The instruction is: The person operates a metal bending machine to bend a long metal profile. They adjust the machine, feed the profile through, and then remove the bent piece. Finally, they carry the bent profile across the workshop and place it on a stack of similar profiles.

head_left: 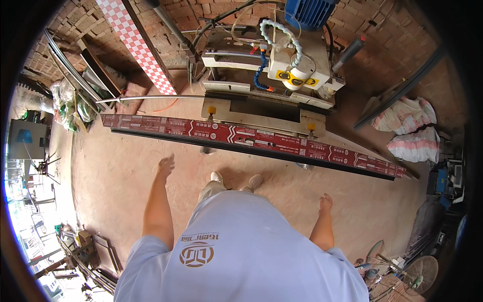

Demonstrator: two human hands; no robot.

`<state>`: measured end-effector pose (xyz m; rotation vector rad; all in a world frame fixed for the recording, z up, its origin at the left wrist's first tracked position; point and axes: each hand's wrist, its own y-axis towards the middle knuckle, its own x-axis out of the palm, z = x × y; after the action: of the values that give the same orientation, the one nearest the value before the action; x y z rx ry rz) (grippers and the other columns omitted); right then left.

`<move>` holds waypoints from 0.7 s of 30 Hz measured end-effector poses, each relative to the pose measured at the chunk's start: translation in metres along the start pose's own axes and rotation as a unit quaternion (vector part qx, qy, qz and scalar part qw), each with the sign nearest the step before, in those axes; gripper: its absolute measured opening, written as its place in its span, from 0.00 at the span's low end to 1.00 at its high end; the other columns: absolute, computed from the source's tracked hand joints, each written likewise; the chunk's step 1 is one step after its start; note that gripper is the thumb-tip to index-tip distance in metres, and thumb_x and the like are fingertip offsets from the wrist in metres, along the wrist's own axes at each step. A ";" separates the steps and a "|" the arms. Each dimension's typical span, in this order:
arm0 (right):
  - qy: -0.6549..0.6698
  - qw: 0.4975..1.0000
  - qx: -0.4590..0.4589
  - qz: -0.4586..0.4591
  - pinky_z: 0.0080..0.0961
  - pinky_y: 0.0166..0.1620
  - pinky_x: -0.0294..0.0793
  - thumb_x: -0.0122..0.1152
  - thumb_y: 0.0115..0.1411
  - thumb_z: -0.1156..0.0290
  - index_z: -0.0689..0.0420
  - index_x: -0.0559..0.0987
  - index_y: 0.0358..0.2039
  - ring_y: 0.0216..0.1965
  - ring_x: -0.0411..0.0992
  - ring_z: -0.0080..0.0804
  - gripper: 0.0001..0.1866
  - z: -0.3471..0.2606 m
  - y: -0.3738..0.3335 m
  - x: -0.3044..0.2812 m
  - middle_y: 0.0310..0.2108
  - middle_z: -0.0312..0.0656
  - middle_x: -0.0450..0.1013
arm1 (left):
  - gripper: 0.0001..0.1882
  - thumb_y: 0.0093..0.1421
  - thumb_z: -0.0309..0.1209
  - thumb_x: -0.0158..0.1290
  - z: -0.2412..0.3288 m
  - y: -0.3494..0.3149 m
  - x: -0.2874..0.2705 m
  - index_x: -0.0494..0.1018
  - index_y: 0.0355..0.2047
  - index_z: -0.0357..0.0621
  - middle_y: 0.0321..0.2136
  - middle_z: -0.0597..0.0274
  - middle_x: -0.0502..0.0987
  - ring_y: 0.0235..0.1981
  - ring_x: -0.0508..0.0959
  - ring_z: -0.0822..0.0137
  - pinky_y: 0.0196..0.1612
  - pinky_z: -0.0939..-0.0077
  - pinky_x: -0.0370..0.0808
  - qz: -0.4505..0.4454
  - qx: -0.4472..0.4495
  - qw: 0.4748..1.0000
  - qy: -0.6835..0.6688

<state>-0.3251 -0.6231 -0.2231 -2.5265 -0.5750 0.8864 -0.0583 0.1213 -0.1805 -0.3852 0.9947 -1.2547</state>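
My left hand [166, 165] is held out over the floor, open and empty, just short of a long profile bar [246, 141]. The bar is wrapped in dark red printed film and has a black strip along its near edge. It lies across the front of a machine [297, 68], slanting down to the right, beneath two yellow-topped clamps [212, 110]. Lower on the right, my right hand [326, 202] hangs apart from the bar, its fingers loosely bent, with nothing visible in them. Neither hand touches anything.
The machine carries a blue motor [309, 12], a coolant hose and a lever handle [350, 52]. A red-and-white checkered profile [138, 45] leans at back left. Woven sacks [413, 143] lie at right. A round fan [421, 274] stands lower right, metal frames [106, 254] lower left.
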 end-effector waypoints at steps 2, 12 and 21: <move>-0.067 0.996 -0.061 0.005 0.26 0.34 0.70 0.59 0.50 0.77 0.60 0.75 0.44 0.30 0.70 0.30 0.18 -0.007 -0.023 0.008 0.31 0.39 0.72 | 0.40 0.53 0.59 0.57 -0.042 0.017 -0.012 0.68 0.53 0.38 0.37 0.57 0.78 0.35 0.78 0.65 0.39 0.63 0.74 0.049 0.059 0.969 0.234; -0.232 0.849 -0.451 0.150 0.44 0.62 0.56 0.62 0.50 0.74 0.60 0.70 0.51 0.60 0.57 0.52 0.26 -0.145 -0.171 0.110 0.57 0.54 0.62 | 0.37 0.53 0.55 0.58 -0.087 0.073 -0.025 0.71 0.49 0.33 0.44 0.44 0.76 0.45 0.75 0.56 0.48 0.63 0.72 -0.080 0.079 0.979 0.169; -0.425 0.699 -0.574 -0.038 0.48 0.64 0.52 0.70 0.45 0.67 0.54 0.65 0.60 0.63 0.53 0.53 0.40 -0.222 -0.292 0.215 0.62 0.51 0.57 | 0.34 0.55 0.54 0.56 -0.085 0.131 -0.002 0.71 0.51 0.38 0.46 0.43 0.76 0.48 0.76 0.50 0.51 0.60 0.73 -0.133 0.110 0.950 0.258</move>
<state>-0.0975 -0.3229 -0.0257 -2.7692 -2.0407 2.2014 -0.0461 0.1870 -0.3222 -0.0080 1.2527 -1.7470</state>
